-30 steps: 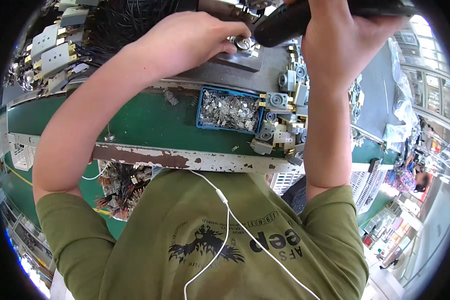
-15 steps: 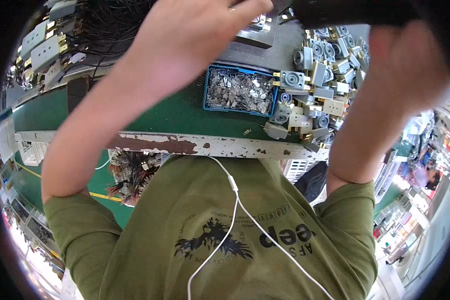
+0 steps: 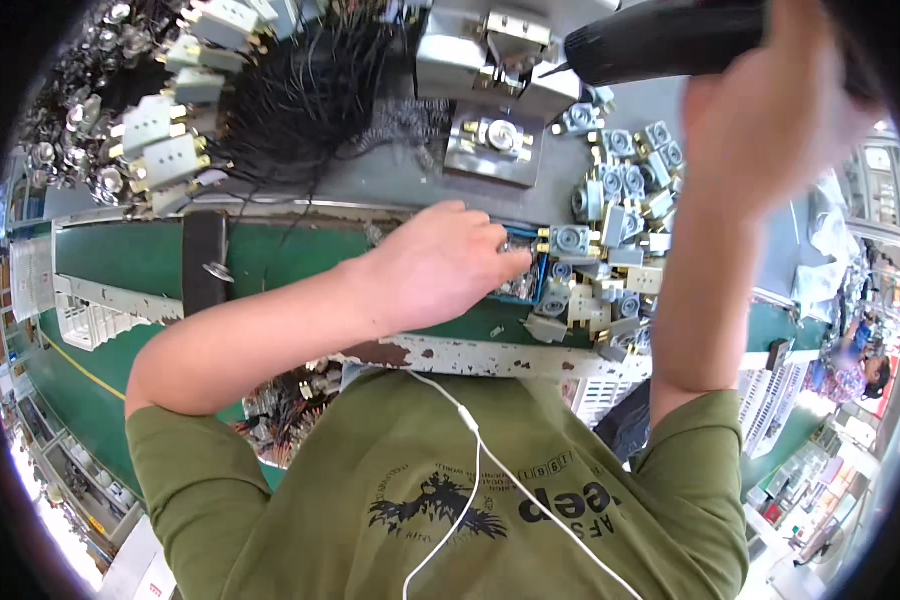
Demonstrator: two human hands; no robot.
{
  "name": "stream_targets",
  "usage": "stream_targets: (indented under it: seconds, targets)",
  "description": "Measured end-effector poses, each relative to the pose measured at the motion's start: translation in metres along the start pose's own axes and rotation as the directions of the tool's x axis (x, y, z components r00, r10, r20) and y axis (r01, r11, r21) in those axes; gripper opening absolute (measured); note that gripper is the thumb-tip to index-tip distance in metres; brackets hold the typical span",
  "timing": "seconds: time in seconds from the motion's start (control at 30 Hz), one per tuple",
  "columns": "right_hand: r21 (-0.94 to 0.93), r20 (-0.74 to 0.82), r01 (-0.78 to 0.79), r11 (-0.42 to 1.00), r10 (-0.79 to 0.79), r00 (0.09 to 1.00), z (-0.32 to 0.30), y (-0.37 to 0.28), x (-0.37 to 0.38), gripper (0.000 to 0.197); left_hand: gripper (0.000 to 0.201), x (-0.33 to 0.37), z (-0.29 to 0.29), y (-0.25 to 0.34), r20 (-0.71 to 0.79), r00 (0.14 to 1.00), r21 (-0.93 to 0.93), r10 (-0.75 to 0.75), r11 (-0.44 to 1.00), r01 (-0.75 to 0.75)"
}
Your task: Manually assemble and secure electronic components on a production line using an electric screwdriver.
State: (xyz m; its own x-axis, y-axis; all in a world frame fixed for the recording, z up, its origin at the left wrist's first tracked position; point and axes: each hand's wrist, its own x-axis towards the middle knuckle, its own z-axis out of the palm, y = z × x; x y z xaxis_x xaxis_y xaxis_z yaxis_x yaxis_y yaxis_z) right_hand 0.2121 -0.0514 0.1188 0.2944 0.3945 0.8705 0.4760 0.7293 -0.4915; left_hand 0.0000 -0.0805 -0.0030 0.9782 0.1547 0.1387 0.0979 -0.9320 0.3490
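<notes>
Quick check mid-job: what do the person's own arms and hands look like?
The left hand shows no glove; the right hand looks ungloved too, though blurred. Both forearms are uncovered below short olive-green sleeves. The matching shirt has a dark bird print and a white cord down its front.

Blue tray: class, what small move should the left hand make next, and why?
Probably pinch one of the small metal pieces: the left hand is at the blue tray that holds them, while the right hand holds the black tool up.
</notes>
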Motion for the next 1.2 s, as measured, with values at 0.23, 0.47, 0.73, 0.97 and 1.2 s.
stream_targets:
  seconds: [0.23,0.47,0.73,0.97,1.2]
  targets:
    - [0.125,-0.243,-0.123,0.985,0.151,0.958,0.034,-0.006,-0.012,0.026,0.013,0.002,-0.003,-0.003,0.027,1.0,-0.098,-0.004,0.995,0.006]
    - [0.052,-0.163,-0.231,0.972,0.237,0.958,0.037,-0.001,-0.013,0.028,0.011,0.005,-0.008,-0.001,-0.032,0.999,-0.152,0.002,0.988,-0.007]
    - [0.543,0.023,-0.178,0.821,0.197,0.98,0.059,0.022,-0.011,0.019,0.015,0.0,-0.007,-0.003,-0.003,1.0,-0.143,-0.008,0.99,0.007]
    - [0.286,0.053,-0.399,0.872,0.401,0.915,0.064,0.004,0.008,0.044,0.008,0.001,-0.02,-0.014,-0.159,0.987,-0.136,-0.009,0.991,-0.013]
    - [0.138,-0.017,-0.337,0.931,0.342,0.939,0.058,-0.013,-0.01,0.051,0.012,0.014,-0.046,-0.052,-0.445,0.872,0.014,-0.203,0.972,0.233]
